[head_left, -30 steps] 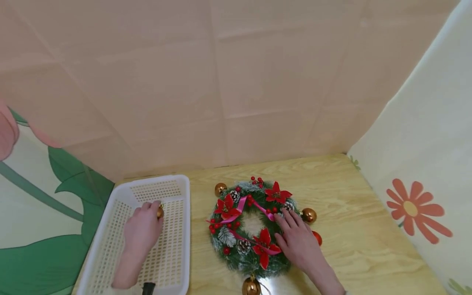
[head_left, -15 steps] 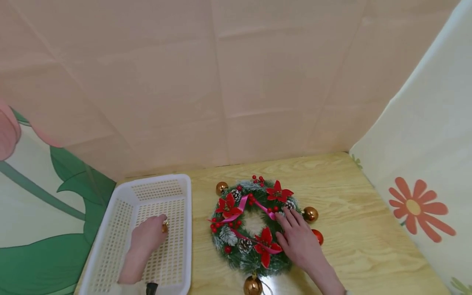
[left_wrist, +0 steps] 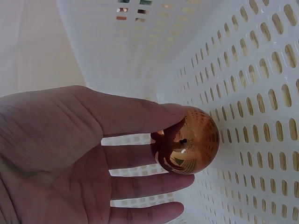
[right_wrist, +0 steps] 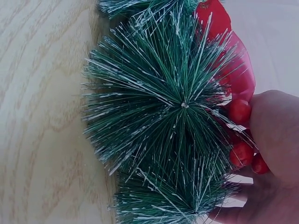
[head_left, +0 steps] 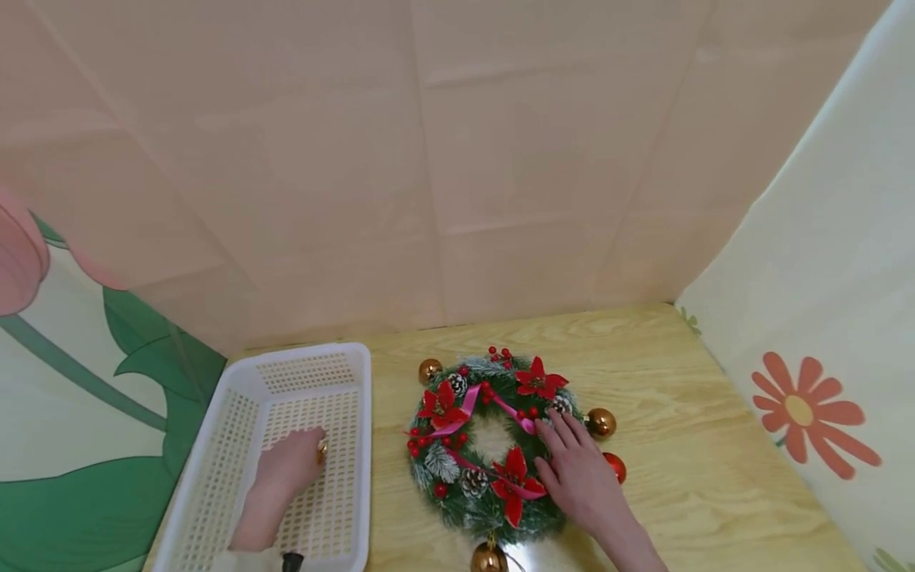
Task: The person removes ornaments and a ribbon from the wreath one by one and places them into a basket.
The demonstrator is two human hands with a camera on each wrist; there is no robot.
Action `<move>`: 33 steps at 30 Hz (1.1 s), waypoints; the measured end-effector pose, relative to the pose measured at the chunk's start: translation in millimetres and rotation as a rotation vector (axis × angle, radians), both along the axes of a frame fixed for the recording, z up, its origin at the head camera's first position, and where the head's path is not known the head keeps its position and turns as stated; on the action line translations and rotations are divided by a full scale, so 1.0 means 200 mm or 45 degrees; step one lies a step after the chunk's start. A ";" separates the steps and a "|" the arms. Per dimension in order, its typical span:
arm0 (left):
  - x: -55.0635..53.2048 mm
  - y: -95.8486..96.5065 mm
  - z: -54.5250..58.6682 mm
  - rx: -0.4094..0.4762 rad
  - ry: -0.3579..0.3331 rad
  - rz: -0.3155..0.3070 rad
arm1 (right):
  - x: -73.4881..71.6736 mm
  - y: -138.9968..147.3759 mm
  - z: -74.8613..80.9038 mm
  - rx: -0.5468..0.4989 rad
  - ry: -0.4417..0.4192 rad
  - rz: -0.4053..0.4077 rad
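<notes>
My left hand [head_left: 287,469] reaches down into the white perforated basket [head_left: 365,469]. It pinches a shiny copper-gold bauble [left_wrist: 198,140] between thumb and fingers, and the left wrist view has the ball close to the basket's bottom. To the right, a Christmas wreath [head_left: 461,512] lies on the table, with red poinsettias [head_left: 514,486], pinecones [head_left: 473,481], red berries and a pink ribbon. Resting on the wreath's right side is my right hand [head_left: 581,477], fingers extended. The right wrist view has its thumb beside red berries [right_wrist: 240,154].
Several baubles surround the wreath: gold ones at upper left [head_left: 430,370], right [head_left: 600,423] and front [head_left: 489,558], and a red bauble [head_left: 615,467] by the right hand. A black object [head_left: 292,562] shows at the basket's near end. Patterned cloths hang on both sides.
My left hand has come nearer and slightly right inside the basket, lowering the bauble with it. The right hand stays on the wreath.
</notes>
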State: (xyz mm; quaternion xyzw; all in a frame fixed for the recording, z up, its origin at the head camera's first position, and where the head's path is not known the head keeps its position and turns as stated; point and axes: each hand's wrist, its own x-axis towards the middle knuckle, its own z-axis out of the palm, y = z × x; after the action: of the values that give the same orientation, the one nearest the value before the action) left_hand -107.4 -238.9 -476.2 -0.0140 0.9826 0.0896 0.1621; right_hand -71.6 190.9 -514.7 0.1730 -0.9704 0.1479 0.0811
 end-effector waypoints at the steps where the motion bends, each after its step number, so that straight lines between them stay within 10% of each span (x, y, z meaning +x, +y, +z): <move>1: 0.00 0.00 0.00 -0.001 -0.001 0.000 | 0.00 0.00 0.00 0.002 0.001 -0.003; 20: 0.00 -0.01 0.02 -0.001 -0.086 0.026 | 0.02 -0.01 0.01 -0.019 -0.016 -0.013; 33: 0.16 0.18 0.36 -0.064 0.295 -0.084 | 0.01 0.00 0.00 -0.001 0.094 0.010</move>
State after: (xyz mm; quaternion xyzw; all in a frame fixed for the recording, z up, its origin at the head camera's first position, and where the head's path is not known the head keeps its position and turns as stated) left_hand -75.1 -203.6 -404.3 0.0246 0.9966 0.0605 0.0498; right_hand -69.9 190.0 -513.8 0.1823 -0.9659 0.1421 0.1164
